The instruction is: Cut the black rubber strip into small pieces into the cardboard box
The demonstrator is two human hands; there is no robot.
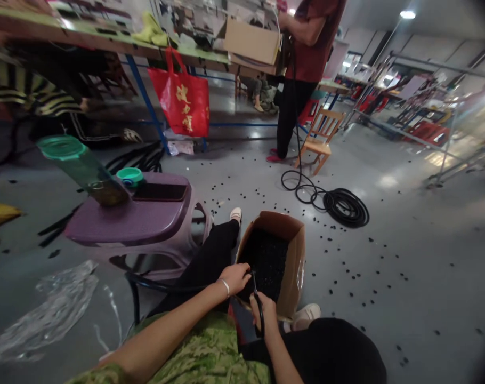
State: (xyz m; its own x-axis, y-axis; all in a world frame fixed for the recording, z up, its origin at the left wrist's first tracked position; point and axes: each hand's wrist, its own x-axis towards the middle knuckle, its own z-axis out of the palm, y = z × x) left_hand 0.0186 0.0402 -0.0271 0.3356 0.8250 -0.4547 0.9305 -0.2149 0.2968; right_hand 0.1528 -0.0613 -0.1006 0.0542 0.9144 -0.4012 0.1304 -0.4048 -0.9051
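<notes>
My left hand [235, 278], a bracelet on its wrist, is closed over the near left part of an open cardboard box [296, 266]. Its fingertips pinch a dark end, apparently of the black hose [166, 284] that runs beneath my forearm; most of the grip is hidden. In my right hand [267, 313] is a pair of scissors [259, 309] with black handles, the blades pointing up beside the left fingertips. Many small black pieces [268, 261] fill the bottom of the box, which stands on the floor between my feet.
At left, a purple stool [158, 221] bears a green-lidded bottle [82, 168], a phone [161, 192] and a green cap [129, 176]. Coiled black hose [345, 207] lies near a wooden chair [321, 138]. Black bits and plastic film [46, 309] litter the floor. A co-worker [306, 64] stands by the workbench.
</notes>
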